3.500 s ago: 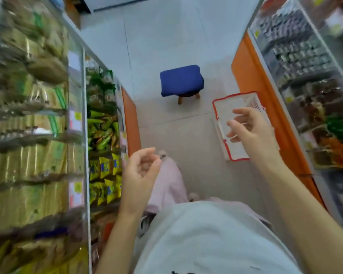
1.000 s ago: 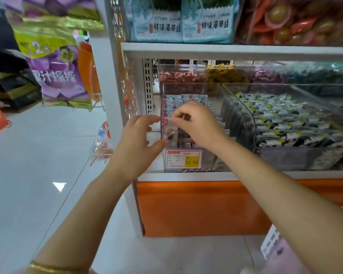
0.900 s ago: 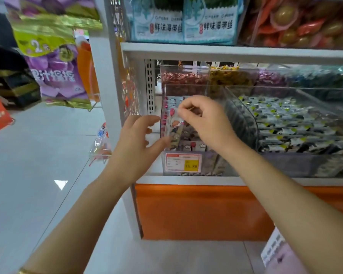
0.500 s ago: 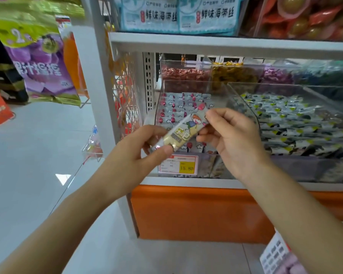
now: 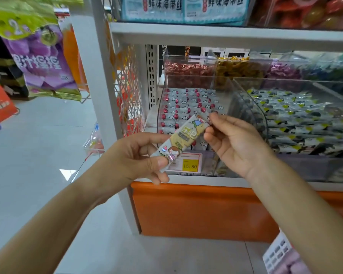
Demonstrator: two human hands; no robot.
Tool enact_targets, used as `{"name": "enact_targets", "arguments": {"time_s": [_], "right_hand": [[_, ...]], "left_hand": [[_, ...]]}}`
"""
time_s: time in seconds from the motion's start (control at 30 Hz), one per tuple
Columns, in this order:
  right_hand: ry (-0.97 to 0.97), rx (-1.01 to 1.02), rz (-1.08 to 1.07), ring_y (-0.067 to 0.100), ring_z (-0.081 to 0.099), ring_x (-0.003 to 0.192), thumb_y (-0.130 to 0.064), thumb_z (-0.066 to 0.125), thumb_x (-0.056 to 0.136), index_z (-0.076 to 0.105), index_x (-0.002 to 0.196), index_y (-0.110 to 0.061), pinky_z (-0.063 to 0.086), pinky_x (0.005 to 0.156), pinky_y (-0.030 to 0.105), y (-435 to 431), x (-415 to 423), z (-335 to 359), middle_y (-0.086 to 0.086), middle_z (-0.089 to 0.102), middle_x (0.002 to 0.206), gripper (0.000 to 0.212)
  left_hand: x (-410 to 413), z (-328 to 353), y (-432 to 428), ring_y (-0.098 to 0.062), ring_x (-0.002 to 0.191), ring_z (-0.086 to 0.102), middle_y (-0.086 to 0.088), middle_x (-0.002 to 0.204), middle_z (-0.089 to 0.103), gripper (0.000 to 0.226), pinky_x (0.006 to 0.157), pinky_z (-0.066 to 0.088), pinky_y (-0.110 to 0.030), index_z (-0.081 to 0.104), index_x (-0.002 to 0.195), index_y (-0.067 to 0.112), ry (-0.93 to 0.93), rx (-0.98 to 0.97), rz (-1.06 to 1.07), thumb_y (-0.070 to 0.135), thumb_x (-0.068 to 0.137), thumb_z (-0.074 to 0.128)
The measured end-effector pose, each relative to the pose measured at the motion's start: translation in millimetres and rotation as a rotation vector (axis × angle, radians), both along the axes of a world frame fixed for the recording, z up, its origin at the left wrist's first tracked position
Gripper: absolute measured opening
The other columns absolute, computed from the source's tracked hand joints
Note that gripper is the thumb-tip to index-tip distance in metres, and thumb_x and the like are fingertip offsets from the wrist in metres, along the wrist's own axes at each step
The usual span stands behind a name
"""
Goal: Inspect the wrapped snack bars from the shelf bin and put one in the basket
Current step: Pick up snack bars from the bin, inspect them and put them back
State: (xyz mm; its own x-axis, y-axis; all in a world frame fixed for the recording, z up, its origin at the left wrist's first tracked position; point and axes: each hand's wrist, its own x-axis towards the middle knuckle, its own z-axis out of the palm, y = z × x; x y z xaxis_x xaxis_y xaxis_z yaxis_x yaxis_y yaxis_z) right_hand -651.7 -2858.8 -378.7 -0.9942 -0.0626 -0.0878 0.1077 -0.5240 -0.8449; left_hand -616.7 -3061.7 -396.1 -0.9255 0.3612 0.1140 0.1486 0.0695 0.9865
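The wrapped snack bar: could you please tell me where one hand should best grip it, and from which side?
Probably its middle, across the narrow width, from its lower-right edge. The snack bar is long, flat and tilted; the left hand and right hand pinch only its ends, leaving the middle bare.

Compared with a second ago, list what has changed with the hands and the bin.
The right hand lifted one pale cartoon-printed wrapped snack bar out of the clear plastic shelf bin. The left hand, open beside the bin before, now pinches the bar's lower end; the right pinches its upper end. The remaining bars and the yellow price tag stayed put.
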Motion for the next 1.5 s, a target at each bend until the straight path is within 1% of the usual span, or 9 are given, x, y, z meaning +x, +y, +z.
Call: {"name": "enact_targets", "arguments": {"time_s": [0.23,0.4,0.63,0.77,0.9,1.0,1.17,1.33,1.5], "right_hand": [[0.053,-0.046,0.055,0.007,0.061,0.048,-0.003,0.053,0.088,0.061,0.081,-0.004,0.049,0.044,0.015,0.3,1.7,2.0,0.003,0.064,0.055,0.01],[0.158,0.118,0.114,0.009,0.063,0.051,-0.01,0.062,0.068,0.062,0.083,-0.003,0.051,0.047,0.016,8.0,1.6,3.6,0.005,0.066,0.06,0.016],[0.251,0.232,0.197,0.015,0.067,0.057,-0.005,0.059,0.068,0.058,0.081,-0.004,0.055,0.053,0.02,13.4,0.8,-0.7,0.006,0.067,0.062,0.014],[0.284,0.232,0.132,0.021,0.069,0.064,0.0,0.053,0.085,0.059,0.093,-0.006,0.056,0.054,0.027,13.5,-2.0,-2.2,0.007,0.07,0.075,0.012],[0.298,0.342,0.076,0.024,0.069,0.073,-0.028,0.058,0.082,0.063,0.101,-0.008,0.058,0.061,0.033,13.3,-1.9,-5.3,0.013,0.065,0.092,0.027],[0.388,0.485,-0.025,0.021,0.069,0.082,-0.011,0.057,0.089,0.064,0.095,-0.01,0.058,0.068,0.03,11.7,-1.5,-8.6,0.013,0.066,0.097,0.009],[0.446,0.512,0.108,0.022,0.067,0.095,0.0,0.057,0.088,0.067,0.102,-0.015,0.057,0.074,0.03,13.5,-0.2,-8.7,0.009,0.066,0.106,0.023],[0.459,0.557,0.091,0.018,0.07,0.086,-0.004,0.062,0.085,0.071,0.093,-0.014,0.057,0.068,0.026,14.4,0.5,-8.7,0.006,0.072,0.092,0.016],[0.52,0.644,0.015,0.009,0.068,0.071,-0.006,0.065,0.083,0.071,0.081,-0.019,0.051,0.059,0.016,14.4,-0.3,-8.1,-0.004,0.071,0.076,0.015]], "left_hand": [[1.5,2.4,-1.4,-0.028,0.072,0.072,-0.007,0.076,0.072,0.039,0.055,0.057,-0.025,0.064,0.104,0.03,-0.1,0.006,-0.08,0.01,0.071,0.061],[-1.6,5.1,-4.2,-0.019,0.064,0.072,-0.005,0.066,0.07,0.033,0.049,0.054,-0.02,0.061,0.109,0.016,-0.153,0.165,0.084,0.012,0.076,0.055],[-4.6,10.7,-3.4,-0.007,0.047,0.063,-0.005,0.058,0.066,0.019,0.044,0.05,-0.015,0.066,0.091,0.008,-0.244,0.396,0.209,0.018,0.079,0.054],[-5.0,10.1,1.7,-0.008,0.055,0.062,-0.004,0.066,0.068,0.024,0.05,0.05,-0.015,0.066,0.105,0.011,-0.165,0.282,0.189,0.011,0.092,0.047],[-5.9,11.7,5.7,-0.015,0.073,0.067,-0.006,0.094,0.071,0.034,0.061,0.053,-0.018,0.067,0.111,0.022,-0.008,0.201,0.197,0.004,0.091,0.047],[-6.8,13.9,8.3,-0.02,0.089,0.067,-0.006,0.105,0.07,0.033,0.068,0.054,-0.021,0.066,0.113,0.022,-0.014,0.188,0.145,0.017,0.083,0.054],[-7.9,11.7,12.2,-0.008,0.085,0.069,0.01,0.092,0.072,0.023,0.064,0.054,-0.018,0.064,0.108,0.023,0.185,-0.026,0.293,0.019,0.087,0.055],[-9.1,13.8,7.4,-0.004,0.074,0.066,0.015,0.088,0.071,0.022,0.056,0.051,-0.016,0.067,0.102,0.033,0.277,-0.187,0.319,0.028,0.082,0.06],[-9.3,15.7,5.5,0.003,0.084,0.059,0.03,0.085,0.064,0.026,0.066,0.047,-0.01,0.065,0.099,0.046,0.35,-0.342,0.326,0.035,0.075,0.065]]}}
